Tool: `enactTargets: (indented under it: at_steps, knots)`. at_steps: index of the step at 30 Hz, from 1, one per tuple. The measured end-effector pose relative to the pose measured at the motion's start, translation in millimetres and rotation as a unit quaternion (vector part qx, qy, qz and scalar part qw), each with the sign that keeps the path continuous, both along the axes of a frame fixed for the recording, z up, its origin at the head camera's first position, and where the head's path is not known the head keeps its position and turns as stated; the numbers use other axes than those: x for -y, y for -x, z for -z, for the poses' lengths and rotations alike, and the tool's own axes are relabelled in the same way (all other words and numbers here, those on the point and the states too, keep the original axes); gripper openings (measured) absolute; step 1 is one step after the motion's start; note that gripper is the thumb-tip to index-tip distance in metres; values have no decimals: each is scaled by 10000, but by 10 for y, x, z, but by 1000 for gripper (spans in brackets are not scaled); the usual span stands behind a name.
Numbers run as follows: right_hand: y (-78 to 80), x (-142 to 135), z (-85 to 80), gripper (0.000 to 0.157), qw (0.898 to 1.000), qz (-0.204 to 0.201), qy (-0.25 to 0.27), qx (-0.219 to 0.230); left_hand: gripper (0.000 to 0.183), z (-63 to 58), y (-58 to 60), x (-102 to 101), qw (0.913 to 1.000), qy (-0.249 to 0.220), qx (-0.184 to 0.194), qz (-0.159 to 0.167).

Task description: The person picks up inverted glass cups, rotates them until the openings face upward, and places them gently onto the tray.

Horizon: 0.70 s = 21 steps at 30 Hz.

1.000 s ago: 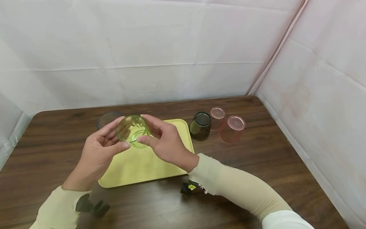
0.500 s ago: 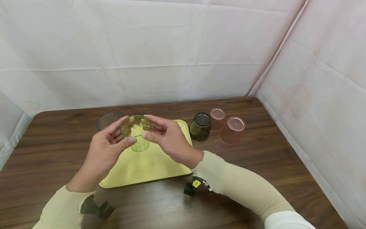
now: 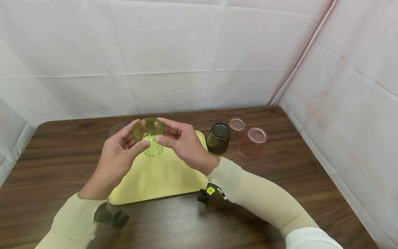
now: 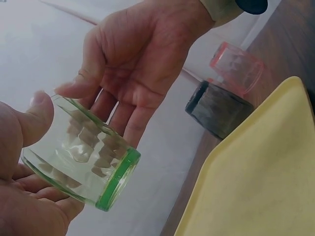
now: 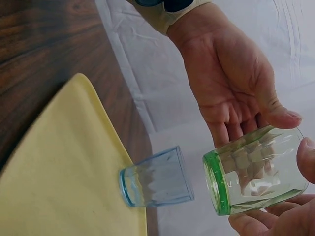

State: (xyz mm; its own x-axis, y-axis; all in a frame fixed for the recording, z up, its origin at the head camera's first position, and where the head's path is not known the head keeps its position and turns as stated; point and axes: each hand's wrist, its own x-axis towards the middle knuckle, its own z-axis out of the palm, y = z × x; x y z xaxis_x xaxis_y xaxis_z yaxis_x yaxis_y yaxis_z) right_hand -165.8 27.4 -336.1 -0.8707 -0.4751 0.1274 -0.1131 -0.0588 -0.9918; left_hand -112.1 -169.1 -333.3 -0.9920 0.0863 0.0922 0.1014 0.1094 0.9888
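A clear green drinking glass (image 3: 153, 150) is held in the air over the yellow tray (image 3: 161, 176), rim up and thick base toward the tray. My left hand (image 3: 117, 155) grips its left side, with the thumb at the near rim and the fingers behind. From the right, my right hand (image 3: 190, 147) holds it the same way, so the two thumb tips sit close together. The left wrist view shows the ridged wall of the green glass (image 4: 81, 152) between both hands. Behind my left hand is a blue glass (image 3: 114, 130), partly hidden; the right wrist view shows this blue glass (image 5: 157, 179) at the tray's edge.
Right of the tray, a dark grey-green glass (image 3: 218, 138) stands upside down. Beside it are two upside-down pink glasses, a rear one (image 3: 237, 129) and a front one (image 3: 253, 143). White cloth walls (image 3: 174, 90) enclose the wooden table (image 3: 280, 166) behind and at the right.
The green glass has turned from tilted, mouth facing the head camera, to nearly upright. Both hands then lifted it slightly. The tray and other glasses have not moved.
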Motion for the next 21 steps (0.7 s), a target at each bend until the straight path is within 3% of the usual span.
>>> enactTargets:
  at_steps: [7, 21]
  knots:
    - [77, 7, -35, 54, 10000, 26, 25, -39, 73, -23, 68, -28, 9997, -217, -129, -62]
    - [220, 109, -52, 57, 9998, 174, 45, -18, 74, -38, 235, 29, 9994, -189, -243, -162]
